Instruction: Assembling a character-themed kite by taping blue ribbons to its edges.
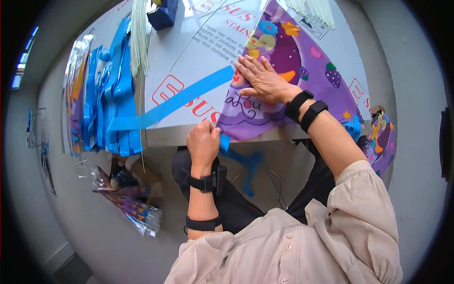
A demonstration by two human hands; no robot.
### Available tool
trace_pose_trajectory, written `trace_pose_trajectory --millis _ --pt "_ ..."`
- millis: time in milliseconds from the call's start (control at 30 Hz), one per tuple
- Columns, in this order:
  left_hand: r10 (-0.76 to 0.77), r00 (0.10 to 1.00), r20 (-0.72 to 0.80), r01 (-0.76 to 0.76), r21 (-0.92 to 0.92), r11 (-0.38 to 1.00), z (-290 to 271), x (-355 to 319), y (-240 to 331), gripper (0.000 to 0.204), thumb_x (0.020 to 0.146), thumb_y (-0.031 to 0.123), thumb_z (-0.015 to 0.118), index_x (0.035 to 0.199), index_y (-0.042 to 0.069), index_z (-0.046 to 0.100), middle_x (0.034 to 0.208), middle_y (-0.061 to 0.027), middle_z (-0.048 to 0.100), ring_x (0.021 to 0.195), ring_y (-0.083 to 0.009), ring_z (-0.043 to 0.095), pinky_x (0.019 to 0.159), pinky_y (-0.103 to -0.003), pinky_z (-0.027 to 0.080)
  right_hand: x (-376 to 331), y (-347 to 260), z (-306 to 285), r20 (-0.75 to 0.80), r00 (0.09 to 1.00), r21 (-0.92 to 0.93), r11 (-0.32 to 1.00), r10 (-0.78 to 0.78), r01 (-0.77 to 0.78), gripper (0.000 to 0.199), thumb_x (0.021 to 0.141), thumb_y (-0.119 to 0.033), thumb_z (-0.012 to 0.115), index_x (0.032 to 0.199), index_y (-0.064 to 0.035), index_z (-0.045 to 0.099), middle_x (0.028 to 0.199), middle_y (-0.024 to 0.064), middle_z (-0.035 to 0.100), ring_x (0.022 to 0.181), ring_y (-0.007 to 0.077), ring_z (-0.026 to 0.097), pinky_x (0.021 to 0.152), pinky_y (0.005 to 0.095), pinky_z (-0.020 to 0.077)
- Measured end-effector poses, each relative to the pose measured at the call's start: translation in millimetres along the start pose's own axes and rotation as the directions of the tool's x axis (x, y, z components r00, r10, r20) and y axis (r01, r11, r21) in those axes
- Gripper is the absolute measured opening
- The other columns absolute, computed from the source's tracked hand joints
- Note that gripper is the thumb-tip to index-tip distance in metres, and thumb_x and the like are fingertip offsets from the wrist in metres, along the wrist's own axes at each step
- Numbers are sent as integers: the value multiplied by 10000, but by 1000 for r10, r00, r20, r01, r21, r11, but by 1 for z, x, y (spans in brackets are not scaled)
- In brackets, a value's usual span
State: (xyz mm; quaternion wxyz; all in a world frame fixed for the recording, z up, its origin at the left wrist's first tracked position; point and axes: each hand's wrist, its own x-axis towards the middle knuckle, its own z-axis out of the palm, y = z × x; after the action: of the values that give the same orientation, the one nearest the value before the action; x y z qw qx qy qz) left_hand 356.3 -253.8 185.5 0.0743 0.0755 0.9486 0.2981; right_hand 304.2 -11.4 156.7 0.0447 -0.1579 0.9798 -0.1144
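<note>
A purple triangular kite (pixel 326 102) of printed cloth, with cartoon fruit, stars and flowers, lies on the table and hangs slightly over its near edge. My right hand (pixel 265 81) rests flat on its left part, fingers stretched and spread. At the kite's lower left corner my left hand (pixel 203 141) is closed, with the corner at its thumb side; the fingertips are hidden. A blue ribbon (pixel 189 97) runs slantwise from the kite's left edge to the table's left side. Another blue strip (pixel 248 165) dangles below the left hand.
Blue ribbons (pixel 118 85) hang in a thick bundle over the table's left edge, beside clear-wrapped kites (pixel 75 94). Thin white rods (pixel 138 38) and a dark blue box (pixel 162 13) lie at the back. Packaged kites (pixel 135 206) are on the floor; another printed kite (pixel 382 142) hangs right.
</note>
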Motion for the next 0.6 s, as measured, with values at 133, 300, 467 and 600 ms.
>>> trace_pose_trajectory --millis 133,300,467,600 --pt "8 1000 17 -7 -21 1000 -7 -3 3 200 729 124 657 644 -15 542 633 -190 577 664 -398 572 588 -458 432 26 29 -10 -24 995 48 994 99 -98 899 849 -701 304 1447 -46 161 1511 156 130 1410 291 70 1137 450 58" --pt "3 1000 31 -1 -52 999 -4 -2 4 194 716 122 669 669 -26 554 614 -175 562 589 -341 567 558 -392 431 61 83 -21 9 961 3 961 275 -275 886 863 -684 307 1446 -34 157 1513 163 123 1411 296 65 1134 460 60" --pt "-24 998 56 26 -40 999 -16 -2 11 172 728 103 660 676 -24 555 610 -174 570 594 -358 568 552 -406 424 96 116 -29 -27 944 49 944 328 -326 891 842 -714 301 1464 -99 135 1525 126 106 1414 289 52 1126 492 49" --pt "-77 992 101 83 -63 995 -11 2 14 162 729 89 666 682 -18 554 612 -174 573 594 -367 566 537 -409 415 117 141 -28 -63 887 62 889 457 -454 899 838 -722 294 1467 -102 125 1531 112 89 1416 293 32 1091 584 4"
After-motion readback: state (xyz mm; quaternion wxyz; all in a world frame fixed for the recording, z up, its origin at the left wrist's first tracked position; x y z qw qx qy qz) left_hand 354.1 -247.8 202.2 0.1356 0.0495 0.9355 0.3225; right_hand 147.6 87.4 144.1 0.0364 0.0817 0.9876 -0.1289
